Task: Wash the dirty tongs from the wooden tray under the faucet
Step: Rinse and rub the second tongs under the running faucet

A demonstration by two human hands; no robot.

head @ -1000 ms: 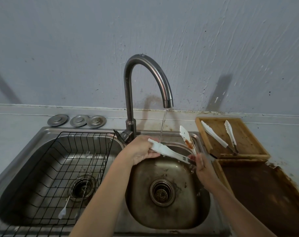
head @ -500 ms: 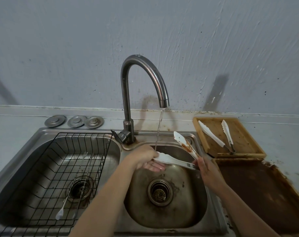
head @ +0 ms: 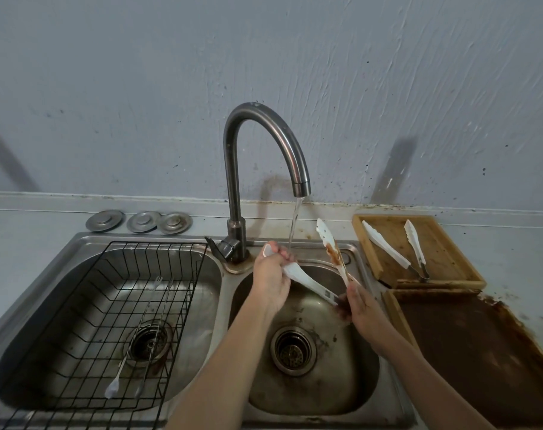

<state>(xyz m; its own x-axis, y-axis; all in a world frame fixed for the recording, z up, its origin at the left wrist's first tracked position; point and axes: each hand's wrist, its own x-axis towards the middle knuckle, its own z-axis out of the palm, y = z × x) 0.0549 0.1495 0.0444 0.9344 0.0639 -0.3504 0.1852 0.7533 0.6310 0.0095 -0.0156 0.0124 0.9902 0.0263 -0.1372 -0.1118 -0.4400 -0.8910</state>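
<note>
Tongs point(head: 310, 282) spread open over the right basin, just below the faucet point(head: 264, 150). Left hand point(head: 271, 274) wraps 1 white arm by the water stream; right hand point(head: 360, 308) grasps the hinge end, the sauce-stained arm pointing up. Tray point(head: 450, 271), right of the faucet, holds 1 more pair.

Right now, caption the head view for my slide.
Both hands hold sauce-stained white tongs under the running faucet; another pair waits on the wooden tray.
</note>
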